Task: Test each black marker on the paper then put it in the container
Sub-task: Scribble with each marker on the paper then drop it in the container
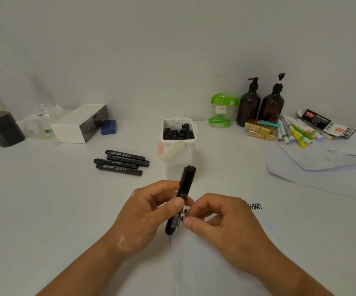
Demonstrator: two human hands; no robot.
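A black marker [185,186] stands tilted above the white paper [211,263], its far end pointing toward the container. My left hand [149,212] pinches the marker's middle between thumb and fingers. My right hand [222,223] has its fingers curled at the marker's lower end, near the cap [171,226]; whether it grips the cap I cannot tell. Black scribbles [255,206] mark the paper. The white container [176,146] with a cream handle stands behind, holding several black markers upright. Several more black markers [121,162] lie on the table to its left.
At the back left sit a white box [79,124], a blue block [108,127] and a dark jar [2,129]. At the back right stand two brown pump bottles [260,105], a green-lidded jar [222,110], gold boxes [259,130], coloured pens [296,132] and loose sheets [330,163].
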